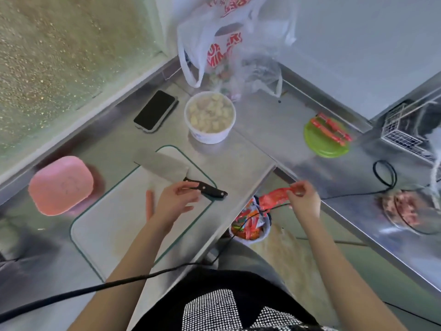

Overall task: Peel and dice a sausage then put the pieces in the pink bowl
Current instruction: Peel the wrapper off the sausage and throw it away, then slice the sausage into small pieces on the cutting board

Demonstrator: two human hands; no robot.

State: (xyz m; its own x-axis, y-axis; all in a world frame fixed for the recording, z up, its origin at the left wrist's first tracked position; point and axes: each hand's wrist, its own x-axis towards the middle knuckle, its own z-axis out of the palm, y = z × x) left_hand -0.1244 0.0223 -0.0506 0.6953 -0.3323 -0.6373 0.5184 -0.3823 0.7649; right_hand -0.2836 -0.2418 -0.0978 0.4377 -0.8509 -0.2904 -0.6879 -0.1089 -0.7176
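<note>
Seemingly peeled, pinkish sausage point(149, 203) on board point(114, 211)

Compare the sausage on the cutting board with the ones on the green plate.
The sausage on the board is bare and pale orange; the sausages on the green plate are still in red wrappers. It lies alone beside the left hand; those lie together, untouched. All are slim sticks.
</note>
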